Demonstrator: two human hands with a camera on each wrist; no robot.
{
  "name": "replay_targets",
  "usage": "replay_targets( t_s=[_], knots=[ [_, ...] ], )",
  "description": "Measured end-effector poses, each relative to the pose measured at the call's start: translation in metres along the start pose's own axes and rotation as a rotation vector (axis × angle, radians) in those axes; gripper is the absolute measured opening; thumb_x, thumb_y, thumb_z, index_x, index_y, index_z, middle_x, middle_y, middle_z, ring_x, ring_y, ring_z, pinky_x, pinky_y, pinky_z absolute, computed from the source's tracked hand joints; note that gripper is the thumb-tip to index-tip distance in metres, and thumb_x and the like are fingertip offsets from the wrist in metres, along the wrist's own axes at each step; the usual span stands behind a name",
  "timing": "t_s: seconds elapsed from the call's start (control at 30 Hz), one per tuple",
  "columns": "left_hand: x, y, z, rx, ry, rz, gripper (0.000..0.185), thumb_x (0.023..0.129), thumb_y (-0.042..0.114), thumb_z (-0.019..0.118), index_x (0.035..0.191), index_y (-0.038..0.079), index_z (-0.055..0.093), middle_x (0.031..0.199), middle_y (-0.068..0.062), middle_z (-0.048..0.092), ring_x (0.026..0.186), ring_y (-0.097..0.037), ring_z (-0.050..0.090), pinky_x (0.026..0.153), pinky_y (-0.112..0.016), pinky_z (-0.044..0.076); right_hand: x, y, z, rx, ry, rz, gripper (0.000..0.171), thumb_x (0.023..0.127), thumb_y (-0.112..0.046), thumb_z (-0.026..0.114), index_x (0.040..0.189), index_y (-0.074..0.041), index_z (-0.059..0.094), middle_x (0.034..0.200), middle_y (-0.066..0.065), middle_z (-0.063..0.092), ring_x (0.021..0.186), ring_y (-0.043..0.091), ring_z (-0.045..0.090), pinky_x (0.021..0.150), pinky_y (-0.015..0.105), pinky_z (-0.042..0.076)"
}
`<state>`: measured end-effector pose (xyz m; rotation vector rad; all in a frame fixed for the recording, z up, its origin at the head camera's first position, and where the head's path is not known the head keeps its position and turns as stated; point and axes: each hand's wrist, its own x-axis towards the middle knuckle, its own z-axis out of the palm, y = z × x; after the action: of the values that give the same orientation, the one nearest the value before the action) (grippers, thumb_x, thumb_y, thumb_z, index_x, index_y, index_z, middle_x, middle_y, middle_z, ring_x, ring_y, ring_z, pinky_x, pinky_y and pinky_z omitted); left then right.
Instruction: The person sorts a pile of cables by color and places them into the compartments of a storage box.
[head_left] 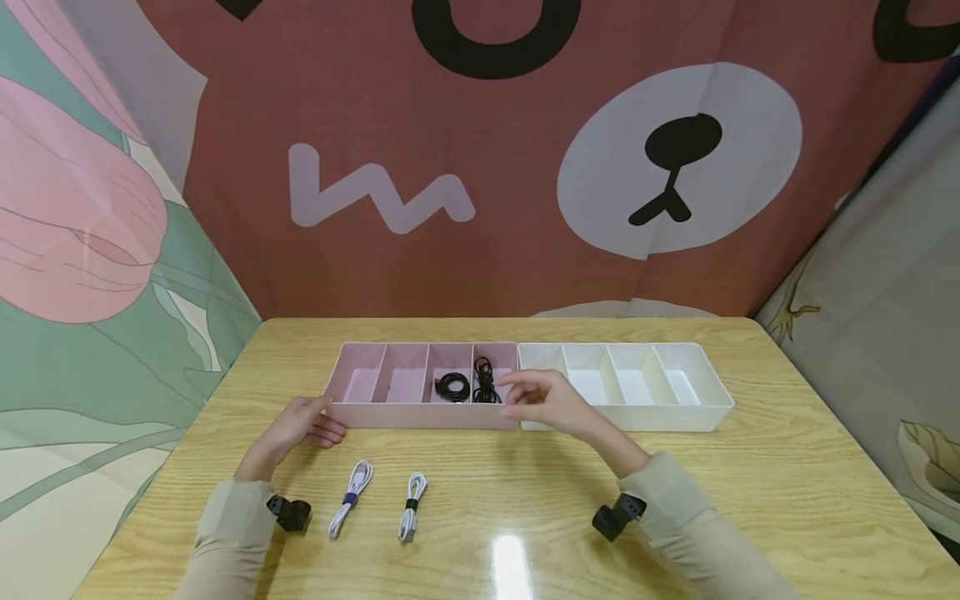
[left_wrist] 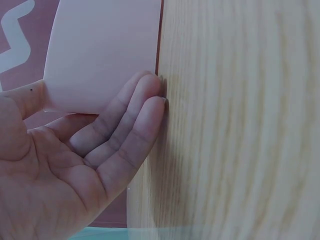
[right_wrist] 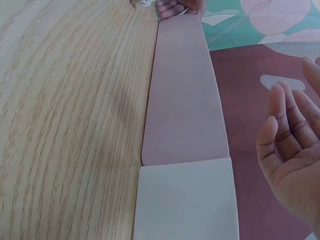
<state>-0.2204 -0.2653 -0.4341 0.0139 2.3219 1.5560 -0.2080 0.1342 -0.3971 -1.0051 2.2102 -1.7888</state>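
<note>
My left hand [head_left: 300, 427] rests with loose fingers against the near left corner of the pink tray [head_left: 375, 414], holding nothing. My right hand [head_left: 546, 402] hovers open over its right end, seemingly just clear of the black cable [head_left: 485, 380] lying inside.

The light wooden table [head_left: 787, 467] carries a pink divided tray [head_left: 390, 414] touching a white divided tray [head_left: 675, 417] end to end, with two bundled white cables [head_left: 350, 497] [head_left: 412, 505] lying side by side nearer the front edge.
</note>
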Motion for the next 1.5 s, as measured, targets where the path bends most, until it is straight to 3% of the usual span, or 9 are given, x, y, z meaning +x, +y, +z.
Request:
replay_targets(
  t_s=[0.23,0.4,0.67,1.0,1.17,1.33,1.5],
  knots=[
    [0.0,0.0,0.0,-0.001,0.002,-0.003,0.058,0.1,0.033,0.028,0.121,-0.02,0.04,0.08,-0.015,0.066,0.07,-0.021,0.064,0.065,-0.035,0.053,0.003,-0.001,0.004,0.04,-0.004,-0.024,0.038,0.079,0.0,0.067,0.113,0.012,0.055,0.08,0.01,0.065,0.061,0.019,0.059,0.055,0.032,0.051],
    [0.001,-0.001,0.0,-0.002,0.003,-0.002,0.059,0.1,0.034,0.028,0.12,-0.02,0.04,0.08,-0.015,0.066,0.07,-0.021,0.064,0.065,-0.035,0.053,0.005,-0.001,0.007,0.058,-0.021,-0.002,0.04,0.079,-0.001,0.068,0.114,0.013,0.054,0.082,0.014,0.065,0.064,0.014,0.06,0.058,0.035,0.052],
    [0.001,-0.001,0.0,0.003,0.003,-0.006,0.06,0.1,0.035,0.027,0.12,-0.02,0.04,0.081,-0.015,0.066,0.071,-0.021,0.064,0.066,-0.035,0.053,0.009,-0.003,0.015,0.035,-0.028,0.015,0.039,0.077,0.0,0.069,0.113,0.009,0.057,0.082,0.017,0.064,0.065,0.009,0.058,0.058,0.024,0.05],
    [0.001,-0.001,0.0,0.01,0.008,-0.01,0.061,0.1,0.035,0.026,0.12,-0.02,0.04,0.081,-0.015,0.066,0.07,-0.02,0.064,0.065,-0.035,0.053,0.013,0.003,0.026,0.046,-0.094,0.04,0.038,0.078,0.004,0.066,0.114,0.009,0.056,0.08,0.018,0.064,0.067,0.012,0.06,0.063,0.026,0.051],
    [0.001,-0.001,0.0,0.009,0.005,-0.009,0.061,0.1,0.036,0.027,0.12,-0.02,0.04,0.081,-0.015,0.066,0.07,-0.02,0.064,0.065,-0.035,0.053,0.013,-0.008,0.033,0.032,-0.122,0.061,0.037,0.079,0.008,0.064,0.114,0.014,0.052,0.08,0.022,0.063,0.065,0.009,0.059,0.061,0.024,0.05],
    [0.001,-0.002,0.0,0.005,0.005,-0.009,0.061,0.1,0.036,0.027,0.119,-0.02,0.041,0.08,-0.015,0.066,0.07,-0.02,0.064,0.065,-0.035,0.053,0.014,-0.023,0.037,0.019,-0.162,0.073,0.037,0.08,0.005,0.064,0.113,0.016,0.051,0.08,0.023,0.063,0.067,0.014,0.06,0.063,0.027,0.051],
    [0.002,-0.002,0.0,0.01,0.002,-0.017,0.06,0.1,0.036,0.027,0.12,-0.02,0.041,0.08,-0.014,0.066,0.07,-0.02,0.065,0.066,-0.034,0.054,0.016,-0.006,0.041,0.021,-0.178,0.075,0.039,0.08,0.005,0.064,0.116,0.014,0.052,0.081,0.02,0.063,0.07,0.021,0.061,0.065,0.028,0.052]
  ],
)
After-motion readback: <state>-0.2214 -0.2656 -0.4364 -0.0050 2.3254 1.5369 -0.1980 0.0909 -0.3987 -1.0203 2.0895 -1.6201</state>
